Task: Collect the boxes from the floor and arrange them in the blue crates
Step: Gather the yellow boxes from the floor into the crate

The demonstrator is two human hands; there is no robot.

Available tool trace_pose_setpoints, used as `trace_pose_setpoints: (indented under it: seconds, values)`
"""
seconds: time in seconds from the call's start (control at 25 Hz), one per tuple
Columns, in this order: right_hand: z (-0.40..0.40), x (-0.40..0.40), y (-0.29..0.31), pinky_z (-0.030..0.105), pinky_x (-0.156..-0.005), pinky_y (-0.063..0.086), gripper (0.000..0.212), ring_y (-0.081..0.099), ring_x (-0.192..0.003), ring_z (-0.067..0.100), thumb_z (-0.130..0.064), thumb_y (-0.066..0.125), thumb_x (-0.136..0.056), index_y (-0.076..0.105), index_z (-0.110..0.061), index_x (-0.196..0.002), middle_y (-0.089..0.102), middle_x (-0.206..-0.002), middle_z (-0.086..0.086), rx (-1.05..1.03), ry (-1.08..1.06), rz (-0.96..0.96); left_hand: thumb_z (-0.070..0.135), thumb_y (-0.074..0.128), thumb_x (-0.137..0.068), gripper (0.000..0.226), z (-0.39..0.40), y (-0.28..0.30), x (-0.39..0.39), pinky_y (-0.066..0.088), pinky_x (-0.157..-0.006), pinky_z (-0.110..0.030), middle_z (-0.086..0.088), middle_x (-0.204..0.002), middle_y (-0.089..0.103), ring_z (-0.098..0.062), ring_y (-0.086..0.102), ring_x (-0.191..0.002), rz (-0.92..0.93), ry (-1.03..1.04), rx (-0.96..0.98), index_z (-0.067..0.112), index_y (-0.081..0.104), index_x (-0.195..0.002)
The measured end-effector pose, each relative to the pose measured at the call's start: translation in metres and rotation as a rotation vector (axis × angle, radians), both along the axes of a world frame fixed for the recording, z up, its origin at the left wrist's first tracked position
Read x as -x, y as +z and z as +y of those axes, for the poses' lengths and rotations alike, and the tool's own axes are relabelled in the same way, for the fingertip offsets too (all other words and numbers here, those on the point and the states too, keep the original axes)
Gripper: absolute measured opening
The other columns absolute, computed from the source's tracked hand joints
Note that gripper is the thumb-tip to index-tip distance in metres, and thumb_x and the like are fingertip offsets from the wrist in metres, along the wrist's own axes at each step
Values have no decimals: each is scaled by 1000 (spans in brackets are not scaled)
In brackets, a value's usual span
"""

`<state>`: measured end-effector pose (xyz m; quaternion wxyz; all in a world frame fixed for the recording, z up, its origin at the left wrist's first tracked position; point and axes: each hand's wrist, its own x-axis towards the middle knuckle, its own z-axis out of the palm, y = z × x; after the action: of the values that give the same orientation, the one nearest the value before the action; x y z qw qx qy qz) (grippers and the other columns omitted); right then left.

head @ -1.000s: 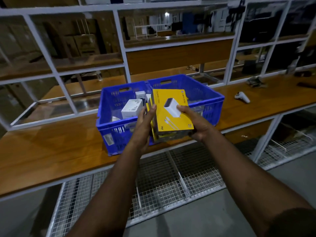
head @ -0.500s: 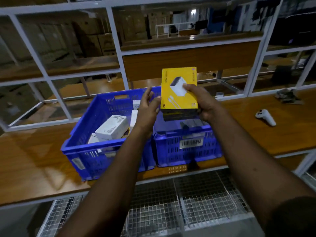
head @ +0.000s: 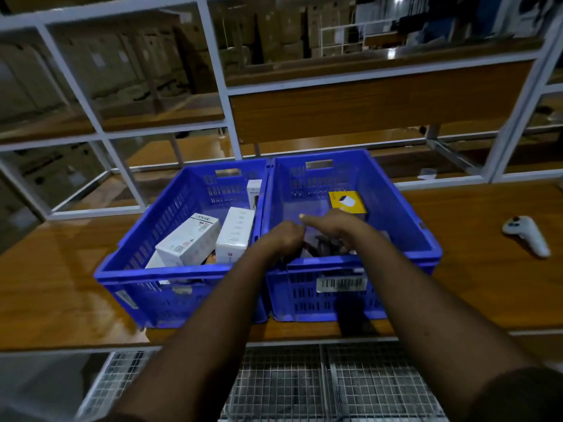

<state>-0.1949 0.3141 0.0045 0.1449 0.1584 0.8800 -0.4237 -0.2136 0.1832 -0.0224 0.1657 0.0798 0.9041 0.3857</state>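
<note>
Near the front edge of the worktop (head: 475,287) two blue crates stand side by side, touching. Both hands reach into the right crate (head: 405,226): the left hand (head: 285,237) and right hand (head: 330,225) are lowered over dark, blurred contents; whether their fingers grip anything cannot be told. A yellow box (head: 347,202) lies toward that crate's far wall. White boxes (head: 189,239) lean in the left crate (head: 146,248). A white controller (head: 527,234) lies toward the worktop's right edge.

The right crate (head: 405,220) has bare floor along its left wall and far end; a yellow box (head: 347,202) blocks its middle. White boxes (head: 210,239) crowd the left crate (head: 143,257). The counter (head: 475,275) lies open toward its right edge, save a white controller (head: 527,236).
</note>
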Motion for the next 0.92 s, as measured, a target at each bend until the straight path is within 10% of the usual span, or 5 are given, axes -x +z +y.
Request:
trace_pose_setpoints:
  seconds: [0.12,0.32,0.52,0.72,0.92]
  values:
    - [-1,7,-8,37,-63,40,53,44,-56,26,-51,50,-97,46,-6,-70,45,-64,12,-110,60,0,16,40,-103,37,11,-6,2,44,-78,-35,-10,-90,59,-15,48,-63,-42,-8,189,-7,60,-124]
    - [2,13,-25,33,-62,42,45,50,-57,23,-34,54,-100,51,-6,-64,53,-63,10,-139,90,23,16,40,-102,37,12,-4,-2,41,-75,-34,-20,-129,57,-33,58,-100,30,-2,326,-1,53,-131]
    - [-10,25,-31,35,-56,39,47,41,-49,24,-39,57,-97,47,-10,-61,42,-53,8,-53,9,200,16,41,-99,32,3,-6,-18,43,-65,-32,-16,-113,67,-24,58,-79,240,47,121,7,56,-125]
    - [-51,17,-23,38,-72,53,24,63,-80,18,-36,53,-97,67,-17,-95,68,-87,-1,116,-3,721,18,49,-101,44,-28,14,-44,46,-84,-27,-5,-131,61,-19,61,-112,536,217,-159,16,43,-145]
    - [-116,-8,-7,25,-64,45,19,60,-74,9,-30,54,-98,64,-18,-88,64,-78,-8,264,75,967,20,57,-95,40,-92,25,-74,51,-81,-23,5,-112,66,-3,62,-98,845,401,-243,19,51,-135]
